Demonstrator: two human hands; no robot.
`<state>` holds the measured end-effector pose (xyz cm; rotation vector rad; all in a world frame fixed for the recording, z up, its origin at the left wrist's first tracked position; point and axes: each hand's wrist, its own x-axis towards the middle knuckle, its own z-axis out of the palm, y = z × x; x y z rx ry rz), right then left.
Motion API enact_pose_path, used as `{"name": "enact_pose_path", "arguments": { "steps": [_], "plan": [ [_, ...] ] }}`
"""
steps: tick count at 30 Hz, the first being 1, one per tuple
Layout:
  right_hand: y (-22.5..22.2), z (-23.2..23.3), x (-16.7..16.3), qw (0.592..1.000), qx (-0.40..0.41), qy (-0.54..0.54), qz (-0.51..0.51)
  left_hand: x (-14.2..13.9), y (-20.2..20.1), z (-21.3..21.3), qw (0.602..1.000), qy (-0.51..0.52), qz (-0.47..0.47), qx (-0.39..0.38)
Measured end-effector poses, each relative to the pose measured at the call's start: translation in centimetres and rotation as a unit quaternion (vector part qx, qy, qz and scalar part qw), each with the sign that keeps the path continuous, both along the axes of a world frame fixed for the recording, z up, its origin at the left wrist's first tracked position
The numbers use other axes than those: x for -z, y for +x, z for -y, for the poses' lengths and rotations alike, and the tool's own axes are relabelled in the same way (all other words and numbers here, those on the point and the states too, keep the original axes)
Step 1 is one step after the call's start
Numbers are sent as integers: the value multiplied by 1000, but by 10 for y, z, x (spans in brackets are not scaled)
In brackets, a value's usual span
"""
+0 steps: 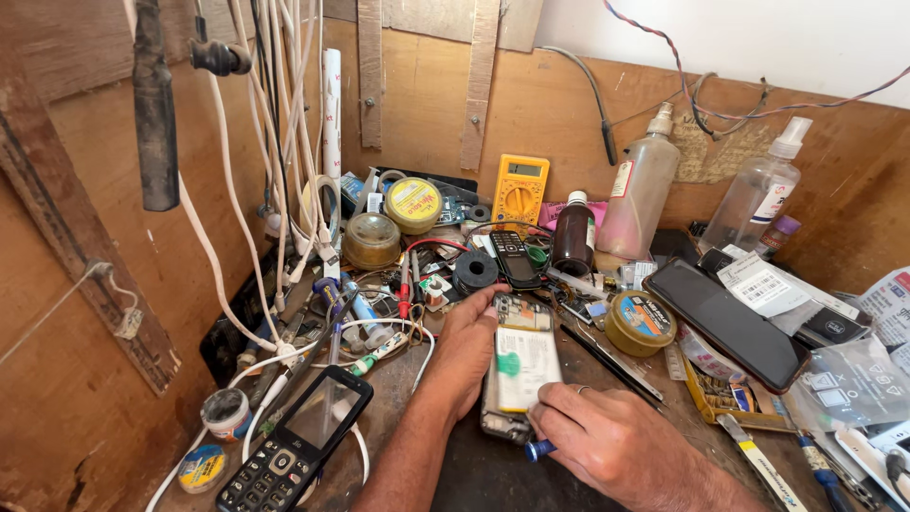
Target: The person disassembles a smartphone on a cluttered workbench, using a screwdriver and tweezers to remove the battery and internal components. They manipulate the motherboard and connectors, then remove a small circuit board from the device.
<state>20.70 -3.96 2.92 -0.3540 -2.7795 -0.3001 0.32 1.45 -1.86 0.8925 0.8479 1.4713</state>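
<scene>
An opened smartphone [523,360] lies back-up on the workbench, its white battery and circuit board exposed. My left hand [464,346] grips its left edge and holds it steady. My right hand [607,441] holds a small blue-handled screwdriver [538,449] against the phone's lower end; the tip is hidden under my fingers. A ring sits on one finger of the right hand.
A black keypad phone [296,444] lies front left among white cables [284,190]. Behind are a yellow multimeter [519,189], a brown bottle [573,237], plastic bottles [643,185], round tins [640,322], and a black-screened phone [725,320] to the right. Tools [758,460] lie front right.
</scene>
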Motion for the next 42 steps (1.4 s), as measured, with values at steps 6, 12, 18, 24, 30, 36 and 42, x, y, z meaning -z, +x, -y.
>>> {"name": "enact_pose_path", "arguments": {
  "steps": [6,12,18,24,30,36,42],
  "plan": [
    [-2,-4,-17,974,92,-46,-202,3,3,0,999,-22,41,-22],
    [-28,1,-12,788,511,-237,-247,2,2,4,999,0,45,-19],
    [-42,-7,-16,773,508,-303,-228,0,-2,4,999,3,45,-23],
    [-32,-24,-8,708,395,-427,-400,-4,-4,8,999,-27,10,-33],
    [42,-62,-39,620,417,-424,-512,-9,-5,12,997,-67,32,-6],
    [71,-96,-33,612,466,-435,-468,-11,-4,12,999,-34,11,-12],
    [66,-102,-29,707,599,-237,-291,-10,-4,13,998,-43,37,1]
  ]
}}
